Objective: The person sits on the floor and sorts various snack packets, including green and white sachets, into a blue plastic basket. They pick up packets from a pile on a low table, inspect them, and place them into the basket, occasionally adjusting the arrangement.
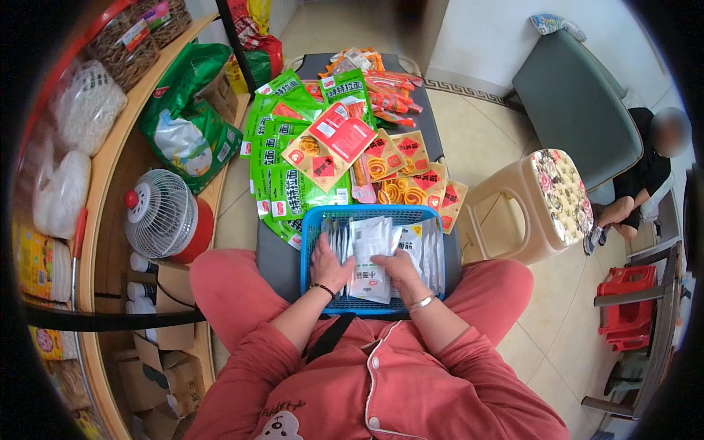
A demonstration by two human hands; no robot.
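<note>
A blue plastic basket (306, 258) stands at the near end of a grey bench before me, holding rows of white snack packets (431, 258). My left hand (330, 264) lies inside its left part, against the edges of the upright packets. In my right hand (400, 270), at the middle of the basket, a white snack packet (369, 258) is gripped between thumb and fingers. Beyond the basket lie green snack packets (313, 195), tan and red snack packets (416, 190) and a pile of red-wrapped snack sticks (388, 93). One tan and red packet (330, 144) rests on the green ones.
On the left, a wooden shelf (137, 118) holds bagged goods, a white and red fan (165, 214) and cardboard boxes. A plastic stool with a floral top (561, 198) stands to the right, near a grey-green chair (577, 110). Another person (638, 165) sits at the far right.
</note>
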